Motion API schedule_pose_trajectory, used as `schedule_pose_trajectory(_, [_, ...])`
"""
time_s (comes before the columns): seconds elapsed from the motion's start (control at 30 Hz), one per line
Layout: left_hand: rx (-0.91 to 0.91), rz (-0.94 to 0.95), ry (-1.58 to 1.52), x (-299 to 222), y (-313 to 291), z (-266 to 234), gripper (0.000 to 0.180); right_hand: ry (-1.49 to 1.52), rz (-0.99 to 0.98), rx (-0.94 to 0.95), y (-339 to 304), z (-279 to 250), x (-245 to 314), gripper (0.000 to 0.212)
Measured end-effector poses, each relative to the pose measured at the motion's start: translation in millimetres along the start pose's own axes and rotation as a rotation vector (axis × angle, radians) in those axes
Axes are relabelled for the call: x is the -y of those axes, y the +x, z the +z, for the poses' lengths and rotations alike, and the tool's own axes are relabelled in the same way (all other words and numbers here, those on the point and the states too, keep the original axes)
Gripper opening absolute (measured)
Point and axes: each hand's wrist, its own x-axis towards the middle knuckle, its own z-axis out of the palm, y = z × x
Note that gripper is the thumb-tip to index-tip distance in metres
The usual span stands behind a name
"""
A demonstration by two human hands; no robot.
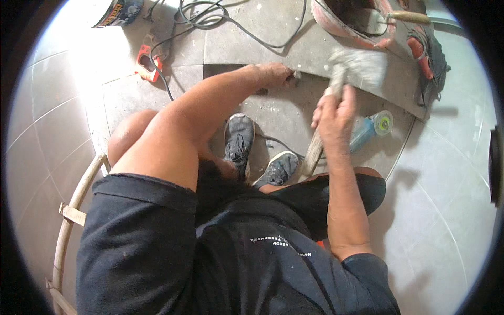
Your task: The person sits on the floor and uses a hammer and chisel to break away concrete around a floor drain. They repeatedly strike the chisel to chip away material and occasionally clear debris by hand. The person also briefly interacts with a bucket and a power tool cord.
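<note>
Tiled floor (189, 80), dusty. Pale-headed mallet (362, 68) held above by right hand (336, 118), closed round handle (314, 152); judged top-heavy, stiff, best gripped there. Left hand (274, 75) curled near tile edge (320, 75); contents cannot be told.

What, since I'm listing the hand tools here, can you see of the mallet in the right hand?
The mallet has a broad, blocky, whitish-grey head, too blurred to tell its material. Its long, pale handle looks like dusty wood. The right hand grips the handle near the head, its free end slanting toward the lower left. The head appears over the grey floor; contact there can't be judged.
</note>
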Motion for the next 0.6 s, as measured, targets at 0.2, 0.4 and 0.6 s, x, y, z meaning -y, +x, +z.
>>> schedule_pose_trajectory(0.2, [0.029,0.060,-0.003,2.8,15.9,5.7,0.035,-0.189,-0.177,-0.139,-13.1,31.2,-65.4,0.015])
schedule_pose_trajectory(0.4, [0.011,-0.035,-0.127,21.2,2.0,22.3,0.040,0.496,-0.005,-0.005,-59.7,42.0,-19.9,0.019])
schedule_pose_trajectory(0.6, [-0.379,-0.157,-0.111,35.6,-41.4,31.5,0.032,0.805,-0.170,-0.244,-106.8,16.7,54.0,0.038])
